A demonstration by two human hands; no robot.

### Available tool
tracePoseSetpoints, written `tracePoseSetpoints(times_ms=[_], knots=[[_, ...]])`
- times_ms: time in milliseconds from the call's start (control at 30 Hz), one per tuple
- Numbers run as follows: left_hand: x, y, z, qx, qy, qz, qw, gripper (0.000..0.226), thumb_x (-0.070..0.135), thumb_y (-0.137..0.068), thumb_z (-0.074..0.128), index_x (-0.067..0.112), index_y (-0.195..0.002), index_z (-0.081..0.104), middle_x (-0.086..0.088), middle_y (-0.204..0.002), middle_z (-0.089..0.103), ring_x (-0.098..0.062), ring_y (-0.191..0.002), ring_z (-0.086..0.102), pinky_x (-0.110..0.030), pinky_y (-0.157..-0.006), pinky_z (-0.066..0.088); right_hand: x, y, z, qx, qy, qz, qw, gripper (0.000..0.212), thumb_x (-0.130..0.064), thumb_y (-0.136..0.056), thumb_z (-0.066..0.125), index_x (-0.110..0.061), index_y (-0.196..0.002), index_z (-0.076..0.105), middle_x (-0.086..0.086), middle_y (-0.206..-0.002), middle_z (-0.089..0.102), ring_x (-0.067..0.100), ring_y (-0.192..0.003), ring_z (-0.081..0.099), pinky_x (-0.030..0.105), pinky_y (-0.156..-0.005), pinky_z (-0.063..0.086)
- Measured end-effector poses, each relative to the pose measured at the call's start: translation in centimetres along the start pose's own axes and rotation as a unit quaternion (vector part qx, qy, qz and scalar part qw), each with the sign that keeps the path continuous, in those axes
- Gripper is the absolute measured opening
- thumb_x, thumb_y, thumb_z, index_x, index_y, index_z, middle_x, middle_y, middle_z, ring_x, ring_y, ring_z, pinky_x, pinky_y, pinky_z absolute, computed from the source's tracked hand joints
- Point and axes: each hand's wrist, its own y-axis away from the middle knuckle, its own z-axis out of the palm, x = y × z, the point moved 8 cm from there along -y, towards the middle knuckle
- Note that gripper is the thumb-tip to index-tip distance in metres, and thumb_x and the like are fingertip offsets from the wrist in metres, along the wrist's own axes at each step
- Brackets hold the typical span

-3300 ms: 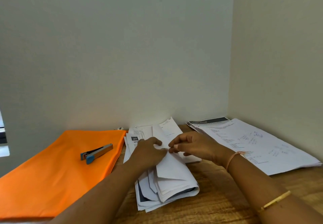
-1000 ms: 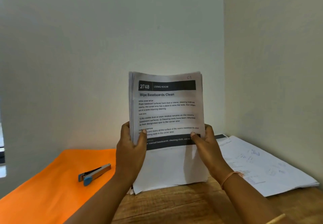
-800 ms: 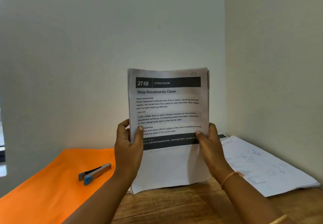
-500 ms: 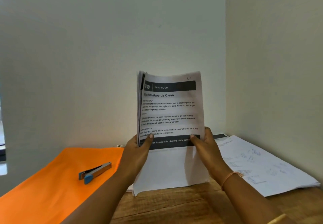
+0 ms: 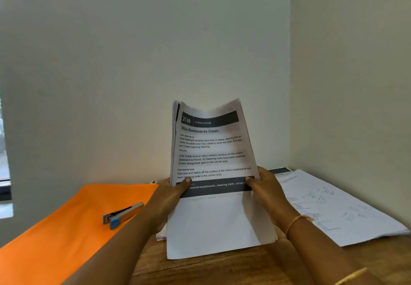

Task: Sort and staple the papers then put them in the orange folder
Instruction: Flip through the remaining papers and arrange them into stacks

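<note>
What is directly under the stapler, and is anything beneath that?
The stapler lies on the orange folder. Whatever is beneath or inside the folder is covered and cannot be seen.

The front sheet [image 5: 211,151] of the upright paper stack [image 5: 219,224] has a dark header band reading "2748" and "LIVING ROOM", with the title "Wipe Baseboards Clean" beneath. Small headings read "TASK GOAL" and "TASK DESCRIPTION". The latter's text begins "Wipe dust and stains off the surface of the room's baseboards". A lower dark band shows "stained baseboards, cleaning cloth, corner", its ends hidden. Writing on the right-hand sheets [image 5: 329,207] is too small to read.
</note>
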Motion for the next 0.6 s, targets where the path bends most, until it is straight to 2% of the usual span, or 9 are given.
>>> tracePoseSetpoints(times_ms=[133, 233, 300, 367, 433, 467, 533, 600], knots=[[0.0, -0.1, 0.0, 0.003, 0.003, -0.003, 1.000, 0.023, 0.026, -0.093, 0.057, 0.012, -0.111, 0.058, -0.008, -0.095, 0.070, -0.023, -0.079, 0.068, -0.030, -0.059, 0.054, 0.0, -0.1, 0.1, -0.001, -0.005, 0.008, 1.000, 0.019, -0.009, -0.094, 0.049, -0.025, -0.097, 0.057, -0.014, -0.087, 0.059, 0.001, -0.081, 0.053, 0.015, -0.063, 0.038], [0.6, -0.3, -0.2, 0.034, 0.020, 0.024, 0.999, 0.026, 0.026, -0.095, 0.054, 0.012, -0.116, 0.058, -0.007, -0.099, 0.068, -0.025, -0.085, 0.066, -0.032, -0.064, 0.053, 0.4, -0.2, -0.5, 0.025, 0.016, 0.020, 0.999, 0.011, -0.014, -0.095, 0.049, -0.018, -0.101, 0.056, 0.000, -0.096, 0.062, 0.014, -0.085, 0.056, 0.022, -0.063, 0.040], [1.0, -0.4, -0.8, 0.078, 0.061, 0.035, 0.994, 0.024, 0.026, -0.096, 0.053, 0.013, -0.115, 0.057, -0.006, -0.098, 0.067, -0.026, -0.086, 0.064, -0.034, -0.067, 0.052, 0.6, -0.4, -0.7, 0.038, 0.044, 0.030, 0.998, 0.022, -0.018, -0.095, 0.050, -0.015, -0.117, 0.048, 0.005, -0.106, 0.059, 0.017, -0.086, 0.054, 0.026, -0.066, 0.040], [1.1, -0.5, -1.7, 0.129, 0.106, 0.035, 0.985, 0.022, 0.026, -0.096, 0.052, 0.015, -0.115, 0.056, -0.006, -0.098, 0.066, -0.025, -0.083, 0.062, -0.034, -0.068, 0.051, 1.3, -0.2, -0.3, 0.032, 0.032, 0.067, 0.997, 0.041, -0.023, -0.094, 0.052, -0.015, -0.131, 0.035, 0.004, -0.101, 0.054, 0.014, -0.079, 0.052, 0.026, -0.063, 0.039], [1.0, -0.6, -2.2, 0.164, 0.145, 0.037, 0.975, 0.026, 0.026, -0.096, 0.052, 0.015, -0.120, 0.054, -0.007, -0.103, 0.064, -0.024, -0.082, 0.061, -0.033, -0.068, 0.051, 2.2, 0.2, 0.8, -0.001, -0.057, 0.128, 0.990, 0.049, -0.031, -0.093, 0.055, -0.011, -0.133, 0.034, 0.006, -0.097, 0.055, 0.014, -0.075, 0.053, 0.026, -0.060, 0.042], [0.8, -0.6, -2.2, 0.175, 0.157, 0.038, 0.971, 0.028, 0.026, -0.096, 0.052, 0.015, -0.121, 0.053, -0.007, -0.103, 0.064, -0.024, -0.082, 0.061, -0.033, -0.067, 0.051, 2.8, 0.3, 1.6, -0.030, -0.122, 0.162, 0.979, 0.051, -0.035, -0.092, 0.057, -0.009, -0.132, 0.038, 0.009, -0.102, 0.057, 0.017, -0.078, 0.057, 0.028, -0.063, 0.046], [0.5, -0.5, -1.7, 0.183, 0.187, 0.034, 0.964, 0.030, 0.027, -0.096, 0.052, 0.015, -0.124, 0.053, -0.006, -0.104, 0.064, -0.023, -0.082, 0.061, -0.034, -0.067, 0.051, 3.3, 1.0, 3.5, -0.106, -0.217, 0.214, 0.946, 0.042, -0.040, -0.091, 0.058, -0.015, -0.123, 0.049, 0.013, -0.115, 0.061, 0.027, -0.095, 0.063, 0.036, -0.074, 0.053], [0.1, -0.3, -0.8, 0.177, 0.232, 0.018, 0.956, 0.031, 0.026, -0.096, 0.052, 0.014, -0.125, 0.052, -0.009, -0.110, 0.064, -0.023, -0.082, 0.062, -0.034, -0.067, 0.052, 2.8, 1.6, 4.8, -0.159, -0.257, 0.210, 0.930, 0.024, -0.031, -0.092, 0.057, -0.020, -0.113, 0.055, 0.015, -0.116, 0.063, 0.032, -0.102, 0.062, 0.041, -0.080, 0.055]])
